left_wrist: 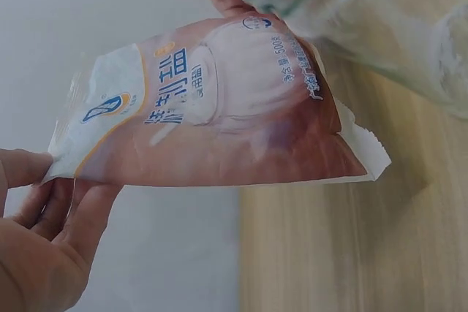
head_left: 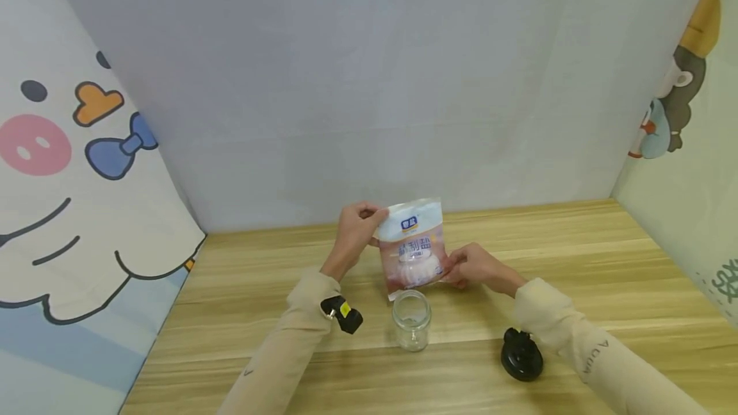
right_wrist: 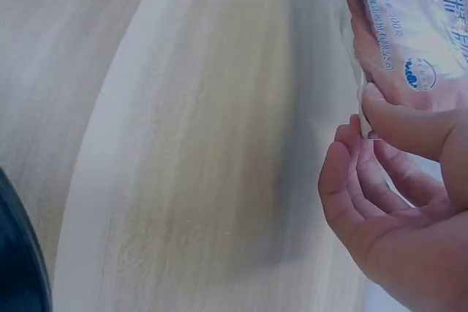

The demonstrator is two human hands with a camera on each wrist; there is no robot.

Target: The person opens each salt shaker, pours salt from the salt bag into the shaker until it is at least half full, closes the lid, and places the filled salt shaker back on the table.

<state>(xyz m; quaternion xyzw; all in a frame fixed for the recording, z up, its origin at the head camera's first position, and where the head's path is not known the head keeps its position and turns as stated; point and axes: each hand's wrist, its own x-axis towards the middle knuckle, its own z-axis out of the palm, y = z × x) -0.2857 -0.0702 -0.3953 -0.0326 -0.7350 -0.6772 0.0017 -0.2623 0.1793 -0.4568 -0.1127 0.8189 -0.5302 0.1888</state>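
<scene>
A pink and white salt bag (head_left: 414,245) with blue printing is held up behind a glass jar. My left hand (head_left: 353,235) pinches its upper left corner between thumb and fingers; the left wrist view shows this hand (left_wrist: 55,231) and the bag (left_wrist: 219,115) close up. At the lower right corner my right hand (head_left: 475,266) pinches the bag's edge, as the right wrist view also shows with the hand (right_wrist: 402,188) and bag (right_wrist: 417,34). The clear glass jar (head_left: 412,322) stands upright on the table with its mouth uncovered, just in front of the bag's lower edge.
On the wooden table (head_left: 248,325), a round black object (head_left: 521,356) with a small knob lies near the right forearm. A pale cloth (head_left: 380,82) hangs behind the table, and cartoon-printed sheets (head_left: 52,223) flank it on both sides.
</scene>
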